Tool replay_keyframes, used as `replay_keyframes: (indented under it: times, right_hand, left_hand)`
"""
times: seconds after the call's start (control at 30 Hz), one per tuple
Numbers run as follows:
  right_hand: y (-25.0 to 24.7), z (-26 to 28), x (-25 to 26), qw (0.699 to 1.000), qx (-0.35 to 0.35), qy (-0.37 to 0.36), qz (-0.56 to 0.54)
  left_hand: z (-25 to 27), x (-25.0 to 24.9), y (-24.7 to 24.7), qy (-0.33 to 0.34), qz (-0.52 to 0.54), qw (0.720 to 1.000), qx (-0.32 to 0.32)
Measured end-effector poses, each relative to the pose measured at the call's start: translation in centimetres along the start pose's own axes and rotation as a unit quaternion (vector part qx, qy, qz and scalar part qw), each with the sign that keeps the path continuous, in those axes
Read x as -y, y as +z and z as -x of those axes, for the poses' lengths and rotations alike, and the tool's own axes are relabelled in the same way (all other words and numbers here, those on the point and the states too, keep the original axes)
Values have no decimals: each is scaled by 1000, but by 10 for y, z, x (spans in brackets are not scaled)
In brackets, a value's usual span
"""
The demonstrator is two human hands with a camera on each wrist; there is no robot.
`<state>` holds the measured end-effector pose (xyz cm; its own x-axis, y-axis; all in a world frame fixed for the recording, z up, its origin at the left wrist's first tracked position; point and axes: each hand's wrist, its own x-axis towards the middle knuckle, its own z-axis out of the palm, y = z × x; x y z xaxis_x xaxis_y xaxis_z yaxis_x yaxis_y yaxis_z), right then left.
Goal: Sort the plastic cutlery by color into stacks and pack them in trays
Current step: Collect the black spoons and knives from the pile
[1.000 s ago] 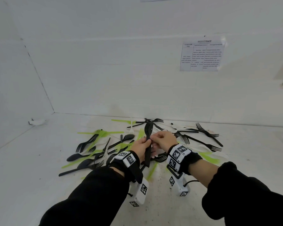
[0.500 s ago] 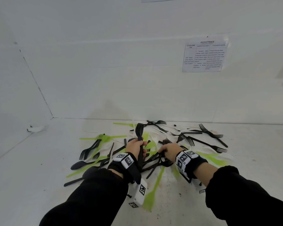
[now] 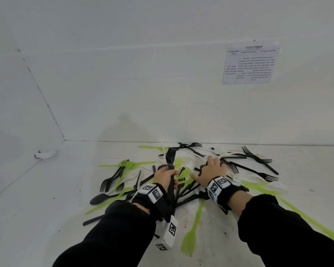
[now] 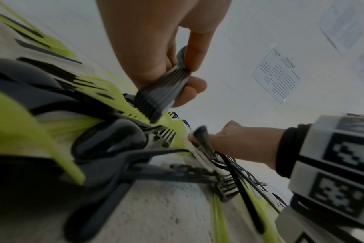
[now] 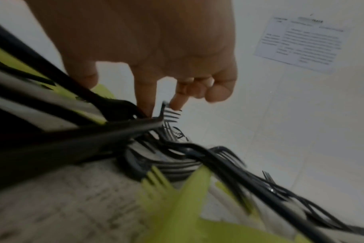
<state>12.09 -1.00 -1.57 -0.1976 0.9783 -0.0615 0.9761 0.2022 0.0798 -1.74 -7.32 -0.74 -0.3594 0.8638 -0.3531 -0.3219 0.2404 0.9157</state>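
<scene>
Black, lime green and white plastic cutlery lies mixed in a pile [image 3: 183,187] on the white floor. My left hand [image 3: 165,177] grips a stack of black forks [image 3: 171,157] by the handles, tines up and away from me. The left wrist view shows the same stack [image 4: 162,93] clamped between thumb and fingers [image 4: 194,54]. My right hand [image 3: 213,168] reaches into the right side of the pile. Its index and middle fingertips [image 5: 144,102] touch the end of a black handle [image 5: 114,131], and I see no grip on it. Motion blurs this view.
A single green fork [image 3: 191,237] lies near me between my arms. More black forks [image 3: 258,160] are spread at the right, and black forks and a spoon [image 3: 112,180] at the left. White walls close in behind and to the left, with a paper sheet [image 3: 250,64] taped up. No tray is visible.
My right hand let go of the black fork stack, dropped onto the pile and slid to the right. My left hand kept the stack and shifted left and lower.
</scene>
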Motion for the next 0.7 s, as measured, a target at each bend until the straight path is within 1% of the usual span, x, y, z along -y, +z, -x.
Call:
replay_keyframes:
  times: [0.03,0.1,0.27,0.37,0.57,0.7]
  right_hand:
    - [2,-2,4,1000,15,4,22]
    - [5,-6,8,999,30,21,25]
    - [-3,-13,1,992,53,87,-71]
    - [-11,-16,-8,985,30,109,-133]
    - [-26,-18,-18,972,0,62,-225]
    - [-30,0,-7,964,1,52,-260]
  left_hand:
    - [-1,0,-1,0,1,1000,1]
    - [-4,-1,-2,0,5,1000,4]
    - [-11,-4,-6,10,2,1000,3]
    - [-13,-4,-6,12,1,1000,1]
    - [-13,2,-3,26,11,1000,11]
    - [-10,5,4,25,13,999,21]
